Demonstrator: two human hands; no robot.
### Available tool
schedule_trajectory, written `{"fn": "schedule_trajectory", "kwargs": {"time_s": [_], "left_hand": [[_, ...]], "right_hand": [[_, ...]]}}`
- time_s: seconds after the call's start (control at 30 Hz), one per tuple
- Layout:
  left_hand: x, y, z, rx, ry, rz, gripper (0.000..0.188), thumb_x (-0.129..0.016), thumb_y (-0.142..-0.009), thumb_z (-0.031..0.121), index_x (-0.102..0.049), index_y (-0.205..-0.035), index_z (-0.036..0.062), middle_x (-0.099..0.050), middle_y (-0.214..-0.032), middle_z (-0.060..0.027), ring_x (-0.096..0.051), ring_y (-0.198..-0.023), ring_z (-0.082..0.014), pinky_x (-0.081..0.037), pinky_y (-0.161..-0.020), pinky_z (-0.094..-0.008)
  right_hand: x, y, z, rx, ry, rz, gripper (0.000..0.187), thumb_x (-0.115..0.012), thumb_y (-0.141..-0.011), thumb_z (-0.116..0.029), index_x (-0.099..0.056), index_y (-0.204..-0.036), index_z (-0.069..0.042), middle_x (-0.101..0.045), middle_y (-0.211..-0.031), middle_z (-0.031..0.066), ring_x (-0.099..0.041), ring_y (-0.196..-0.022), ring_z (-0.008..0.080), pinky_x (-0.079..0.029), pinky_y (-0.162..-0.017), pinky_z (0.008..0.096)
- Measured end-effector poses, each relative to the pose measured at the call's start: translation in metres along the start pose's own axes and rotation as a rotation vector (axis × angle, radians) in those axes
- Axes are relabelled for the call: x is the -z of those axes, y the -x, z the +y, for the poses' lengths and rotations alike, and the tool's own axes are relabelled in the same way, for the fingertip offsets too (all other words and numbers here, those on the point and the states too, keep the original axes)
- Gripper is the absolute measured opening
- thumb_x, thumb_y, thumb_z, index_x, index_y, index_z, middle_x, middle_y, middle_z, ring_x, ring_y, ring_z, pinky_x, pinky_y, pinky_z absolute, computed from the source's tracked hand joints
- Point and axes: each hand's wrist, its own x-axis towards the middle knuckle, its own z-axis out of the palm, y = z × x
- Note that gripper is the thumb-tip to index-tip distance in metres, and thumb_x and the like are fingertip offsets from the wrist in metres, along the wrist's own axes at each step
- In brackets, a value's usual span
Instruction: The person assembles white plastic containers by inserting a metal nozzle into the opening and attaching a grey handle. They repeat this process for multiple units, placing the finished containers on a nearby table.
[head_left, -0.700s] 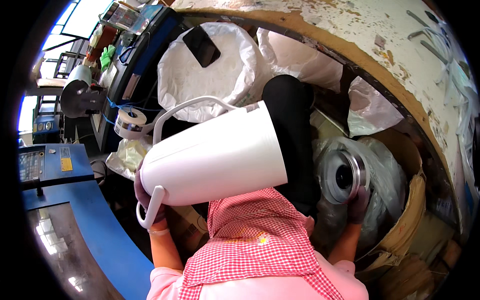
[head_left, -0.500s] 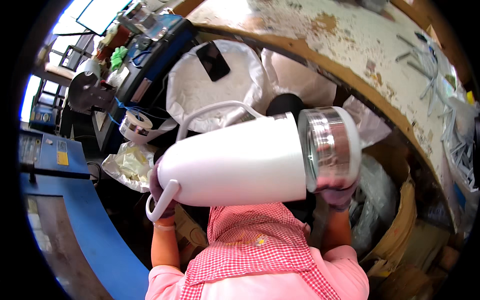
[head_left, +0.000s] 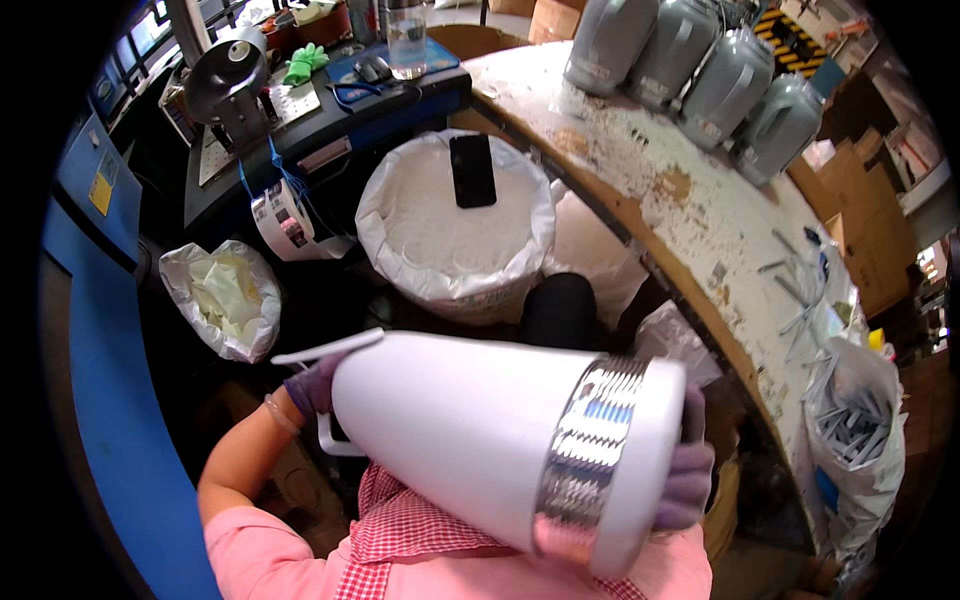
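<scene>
In the head view, a white body [head_left: 455, 430] is held in the air in front of the person's checked apron [head_left: 415, 520], lying nearly level with its wide end slanting down to the right. A shiny ring [head_left: 590, 450] sits against that wide end, and beyond it is a white cap [head_left: 645, 470]; the cap is blurred. The left hand [head_left: 315, 388], in a purple glove, has its grip closed on the body's narrow end, beside the white handle [head_left: 330, 347]; some of its fingers are hidden. The right hand [head_left: 688, 475], also gloved, touches the outer end of the cap with its fingers; the palm is hidden, so whether its grip is wide or narrow cannot be told.

Past the body stands a tub [head_left: 455, 275] lined with a white bag, with a black phone [head_left: 473, 171] lying by its far rim. To its left are a bag of pale scraps [head_left: 225, 300] and a label roll [head_left: 283, 222], the roll just below the front edge of the dark surface [head_left: 395, 112]. On that surface, a glass [head_left: 407, 42] stands near the right end, pliers [head_left: 355, 92] lie by the front edge, and green gloves [head_left: 305, 64] lie farther left. On the worn white surface [head_left: 625, 170], four grey jugs [head_left: 728, 85] stand in a row toward the far edge, and grey strips [head_left: 795, 285] lie near the right edge. A bag of strips [head_left: 855, 420] is at its near right corner.
</scene>
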Motion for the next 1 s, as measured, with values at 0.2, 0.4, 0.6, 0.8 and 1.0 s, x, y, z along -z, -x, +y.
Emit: {"fn": "schedule_trajectory", "kwargs": {"time_s": [0.2,0.4,0.6,0.8,1.0], "left_hand": [[-0.043,-0.007,0.031,-0.813,-0.477,-0.041,0.045,-0.044,-0.106,0.031,-0.052,-0.138,0.0009,-0.058,-0.135,-0.0137,-0.059,-0.120,-0.0235,-0.046,-0.104,-0.0371],[-0.109,0.039,0.076,-1.726,-0.694,0.512,0.053,-0.050,-0.103,0.039,-0.051,-0.134,-0.0040,-0.056,-0.131,-0.0167,-0.058,-0.116,-0.0257,-0.046,-0.101,-0.0356],[-0.005,0.006,0.083,-1.310,-0.792,0.314,0.057,-0.053,-0.102,0.035,-0.041,-0.145,-0.0004,-0.047,-0.146,-0.0170,-0.048,-0.132,-0.0278,-0.037,-0.112,-0.0382],[-0.126,0.064,0.075,-2.032,-0.808,0.460,0.061,-0.067,-0.090,0.048,-0.051,-0.129,0.0029,-0.060,-0.120,-0.0239,-0.060,-0.107,-0.0341,-0.047,-0.096,-0.0459],[-0.160,0.102,0.100,-2.139,-0.839,0.286,0.067,-0.073,-0.081,0.056,-0.057,-0.116,0.0015,-0.065,-0.096,-0.0223,-0.060,-0.080,-0.0257,-0.049,-0.075,-0.0372]], "right_hand": [[-0.018,-0.044,0.052,-0.359,-0.275,0.221,0.019,-0.061,-0.077,-0.016,-0.054,-0.094,-0.011,-0.049,-0.086,0.0032,-0.052,-0.081,0.0161,-0.045,-0.099,0.0552],[0.004,-0.053,0.115,-0.818,-0.154,-0.460,0.069,-0.057,-0.092,-0.054,-0.053,-0.135,0.000,-0.056,-0.129,0.0180,-0.055,-0.119,0.0287,-0.044,-0.101,0.0380],[-0.022,-0.038,0.096,-0.333,-0.103,-0.416,0.105,-0.079,-0.057,-0.077,-0.058,-0.130,-0.004,-0.052,-0.134,0.0233,-0.049,-0.126,0.0412,-0.039,-0.106,0.0527],[-0.076,0.032,0.165,-1.538,-0.769,-0.067,0.071,-0.031,-0.102,-0.063,-0.047,-0.143,-0.007,-0.069,-0.115,0.0140,-0.070,-0.089,0.0263,-0.060,-0.077,0.0384],[-0.072,0.008,0.134,-1.150,-0.127,-0.862,0.091,-0.044,-0.089,-0.078,-0.041,-0.147,-0.007,-0.061,-0.131,0.0159,-0.065,-0.110,0.0295,-0.054,-0.094,0.0429]]}}
